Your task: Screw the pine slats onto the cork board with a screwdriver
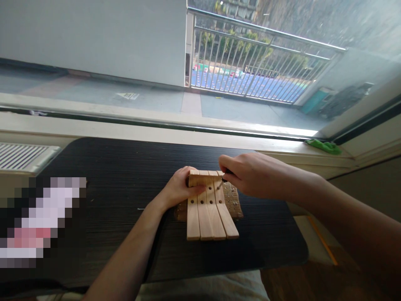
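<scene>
On the dark table (125,167), a screwdriver (222,181) at a slatted wooden piece (205,225)

The right hand (242,171) is closed around the dark handle of the screwdriver, and the thin shaft goes at a slant to the rightmost slat. The left hand (179,186) holds the wooden piece by its left side, with the thumb over the slats. This piece has four pale slats with dark holes; it lies over a brown board (233,202), near the table's front edge. Farther away, a green cloth (323,146) lies on the windowsill (156,136), and outside is a metal railing (247,62).
</scene>
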### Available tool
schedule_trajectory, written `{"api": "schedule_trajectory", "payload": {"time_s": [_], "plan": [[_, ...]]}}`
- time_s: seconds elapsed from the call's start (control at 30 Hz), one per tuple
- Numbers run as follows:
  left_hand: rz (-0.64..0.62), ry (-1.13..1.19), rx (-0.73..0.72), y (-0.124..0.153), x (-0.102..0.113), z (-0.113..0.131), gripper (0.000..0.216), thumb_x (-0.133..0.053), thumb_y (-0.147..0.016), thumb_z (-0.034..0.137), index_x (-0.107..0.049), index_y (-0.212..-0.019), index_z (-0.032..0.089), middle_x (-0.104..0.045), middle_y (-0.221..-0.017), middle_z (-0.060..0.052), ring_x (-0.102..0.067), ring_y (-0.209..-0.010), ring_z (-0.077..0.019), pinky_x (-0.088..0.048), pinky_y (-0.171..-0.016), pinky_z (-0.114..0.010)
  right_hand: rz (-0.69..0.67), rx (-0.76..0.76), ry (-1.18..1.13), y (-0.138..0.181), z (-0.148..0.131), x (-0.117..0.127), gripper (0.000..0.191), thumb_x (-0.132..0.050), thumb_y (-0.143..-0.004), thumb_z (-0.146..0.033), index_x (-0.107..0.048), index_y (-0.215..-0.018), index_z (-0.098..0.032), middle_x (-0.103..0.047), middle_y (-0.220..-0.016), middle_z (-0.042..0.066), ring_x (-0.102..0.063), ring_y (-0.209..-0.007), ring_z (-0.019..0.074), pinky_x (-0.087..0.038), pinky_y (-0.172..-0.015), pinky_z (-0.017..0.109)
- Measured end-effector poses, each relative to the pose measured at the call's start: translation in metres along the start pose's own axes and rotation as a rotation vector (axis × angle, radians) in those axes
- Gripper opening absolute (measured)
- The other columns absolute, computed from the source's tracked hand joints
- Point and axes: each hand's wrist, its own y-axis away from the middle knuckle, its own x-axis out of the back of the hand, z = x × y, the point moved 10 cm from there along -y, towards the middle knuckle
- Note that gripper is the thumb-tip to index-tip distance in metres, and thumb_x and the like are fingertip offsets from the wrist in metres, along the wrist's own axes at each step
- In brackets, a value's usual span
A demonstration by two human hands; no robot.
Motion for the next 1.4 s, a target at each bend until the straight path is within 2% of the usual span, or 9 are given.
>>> {"api": "schedule_trajectory", "payload": {"time_s": [0.37, 0.67, 0.83, 1.0, 1.17, 1.4], "plan": [[-0.017, 0.016, -0.01, -0.0008, -0.0018, -0.0024, 0.03, -0.079, -0.069, 0.03, -0.057, -0.086, 0.02, -0.06, -0.079, 0.0, -0.058, -0.074, -0.0172, -0.048, -0.065, -0.029, 0.048, 0.005, 0.084, -0.0052, -0.0013, 0.0015, 0.023, -0.041, -0.096, -0.031, -0.059, -0.095, -0.018, -0.058, -0.061, 0.003, -0.03, -0.045, 0.0108, -0.014, -0.052, 0.031], [-0.016, 0.009, -0.025, -0.0008, -0.0018, 0.0003, 0.028, -0.078, -0.069, 0.031, -0.057, -0.084, 0.02, -0.06, -0.08, -0.001, -0.058, -0.076, -0.0178, -0.048, -0.066, -0.03, 0.025, -0.057, 0.123, -0.0052, 0.0024, 0.0022, 0.025, -0.043, -0.097, -0.034, -0.061, -0.098, -0.016, -0.063, -0.065, 0.006, -0.045, -0.049, 0.0135, -0.017, -0.053, 0.031], [-0.009, 0.007, -0.025, -0.0011, -0.0009, -0.0001, 0.029, -0.077, -0.069, 0.031, -0.057, -0.085, 0.02, -0.059, -0.08, -0.001, -0.057, -0.077, -0.0182, -0.047, -0.067, -0.03, 0.079, 0.006, 0.07, -0.0049, -0.0003, 0.0006, 0.022, -0.044, -0.097, -0.03, -0.061, -0.092, -0.016, -0.065, -0.073, 0.007, -0.047, -0.053, 0.0128, -0.018, -0.053, 0.031], [-0.011, 0.009, -0.025, -0.0002, -0.0011, 0.0013, 0.029, -0.077, -0.069, 0.032, -0.057, -0.086, 0.02, -0.058, -0.079, 0.0, -0.056, -0.076, -0.0178, -0.046, -0.067, -0.03, 0.106, 0.094, -0.002, -0.0042, -0.0061, 0.0007, 0.02, -0.046, -0.097, -0.026, -0.06, -0.086, -0.017, -0.061, -0.068, 0.002, -0.041, -0.053, 0.0108, -0.018, -0.053, 0.029], [-0.009, -0.024, -0.008, 0.0001, -0.0005, 0.0012, 0.03, -0.077, -0.07, 0.034, -0.056, -0.086, 0.02, -0.058, -0.08, -0.001, -0.057, -0.078, -0.019, -0.046, -0.068, -0.031, 0.108, 0.079, 0.006, -0.0023, -0.006, 0.0028, 0.021, -0.045, -0.097, -0.027, -0.059, -0.085, -0.017, -0.057, -0.063, 0.001, -0.033, -0.049, 0.0097, -0.016, -0.052, 0.03], [-0.003, -0.03, -0.004, -0.0005, 0.0001, 0.0004, 0.032, -0.077, -0.069, 0.035, -0.057, -0.089, 0.019, -0.058, -0.08, -0.001, -0.056, -0.079, -0.0189, -0.046, -0.069, -0.031, 0.1, 0.054, 0.024, 0.0009, -0.0045, 0.0034, 0.011, -0.046, -0.089, -0.023, -0.056, -0.093, -0.018, -0.055, -0.062, 0.0, -0.028, -0.048, 0.0097, -0.015, -0.052, 0.03]]}}
